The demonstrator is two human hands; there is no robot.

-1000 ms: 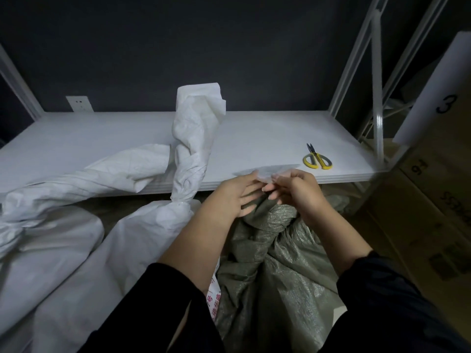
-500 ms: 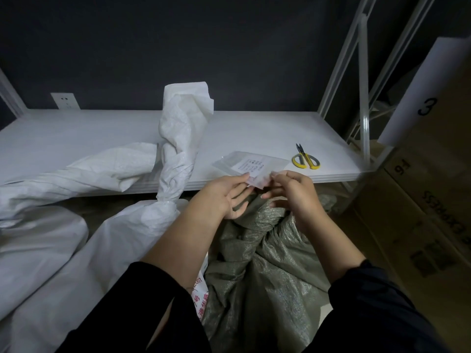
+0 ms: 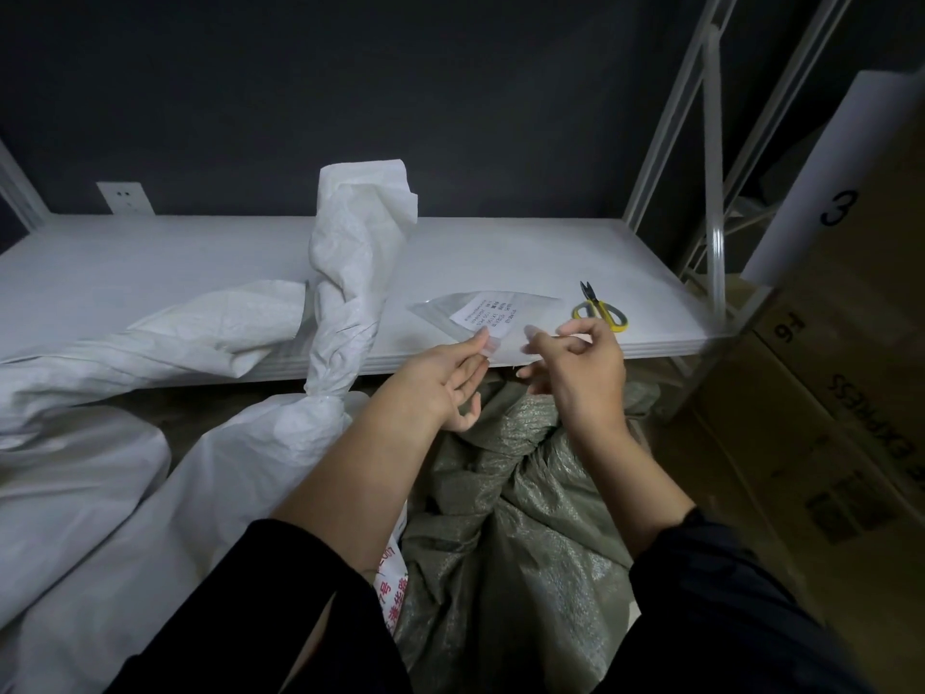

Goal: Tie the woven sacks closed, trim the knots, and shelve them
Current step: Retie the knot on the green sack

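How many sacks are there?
3. A green sack lies nearest, in the middle; a twisted white sack stands left of it against the shelf; a slumped white sack lies far left. Others may be hidden.
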